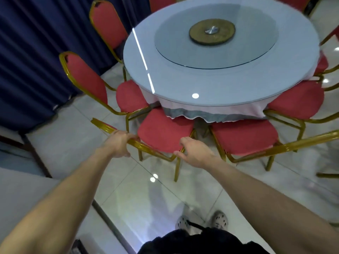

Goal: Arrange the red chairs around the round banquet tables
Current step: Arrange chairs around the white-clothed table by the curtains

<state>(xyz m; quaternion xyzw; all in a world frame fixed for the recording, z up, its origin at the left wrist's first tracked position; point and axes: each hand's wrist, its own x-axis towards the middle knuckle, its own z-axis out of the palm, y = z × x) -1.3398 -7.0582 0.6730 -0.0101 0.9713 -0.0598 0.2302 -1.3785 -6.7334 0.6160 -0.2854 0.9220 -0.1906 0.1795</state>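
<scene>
1. Nearest me are my shoes (pixel 220 219) on the glossy tiled floor (pixel 139 195), with both bare arms reaching forward and away from me.
2. My left hand (pixel 119 143) has its fingers curled over the gold back rail (pixel 102 125) of the chair (pixel 165 131) I am working on, a firm grip from above.
3. My right hand (pixel 194 153) sits at the rail's right corner with fingers bent against the rear edge of the red seat. I cannot tell whether it has really closed round the tube.
4. The relation that matters: the rail runs slantwise, far-left to near-right, so my left hand is the farther one and my right the nearer. The seat lies straight beyond both hands, its front edge just under the hanging tablecloth (pixel 211 110).
5. I judge the chair skewed to the table's edge. Squaring it would call for drawing the left end toward me or pushing the right end in.
6. The right neighbour chair (pixel 244 136) stands just beside it, and the left neighbour chair (pixel 130 96) nearly touches the seat, so there is little room to swing.
7. Beyond is the round table (pixel 183 85) with its glass turntable (pixel 183 43), ringed by more red chairs.
8. A dark blue curtain (pixel 27 52) hangs at far left.
</scene>
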